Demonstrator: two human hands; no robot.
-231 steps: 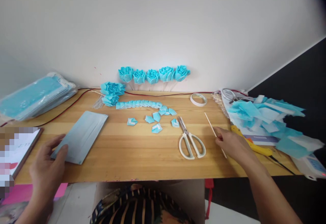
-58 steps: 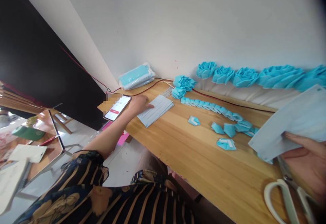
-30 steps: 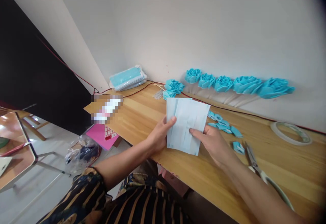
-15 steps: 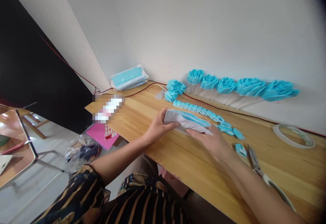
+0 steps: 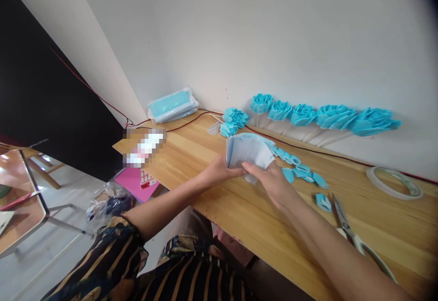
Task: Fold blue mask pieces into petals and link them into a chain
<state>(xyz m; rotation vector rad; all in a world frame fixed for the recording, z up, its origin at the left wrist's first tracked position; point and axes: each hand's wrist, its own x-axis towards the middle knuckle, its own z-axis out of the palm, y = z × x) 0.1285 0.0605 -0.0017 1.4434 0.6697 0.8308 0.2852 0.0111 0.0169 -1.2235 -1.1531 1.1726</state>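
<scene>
Between my two hands is a blue-and-white face mask [image 5: 248, 152], its white side toward me and bent into a curved fan shape. My left hand [image 5: 221, 171] grips its left lower edge, thumb in front. At the right lower edge my right hand [image 5: 270, 180] pinches it, the thumb tips nearly meeting. The fingers behind the mask are hidden. Just beyond lies a row of small folded blue pieces [image 5: 287, 155], partly covered by the mask. Scissors [image 5: 345, 223] lie beside my right forearm, near a single blue folded piece [image 5: 323, 202].
Several blue fabric flowers [image 5: 303, 114] on white stems lean along the wall, with more flowers [image 5: 235, 117] to their left. A packet of masks [image 5: 173, 104] sits in the back corner. A tape roll [image 5: 393, 183] lies at right. A thin cable [image 5: 345, 158] runs along the wall.
The mask has gone from a low, flattened strip to a taller, curved fan. My right hand has moved left, closer to my left hand. The things on the table stay put.
</scene>
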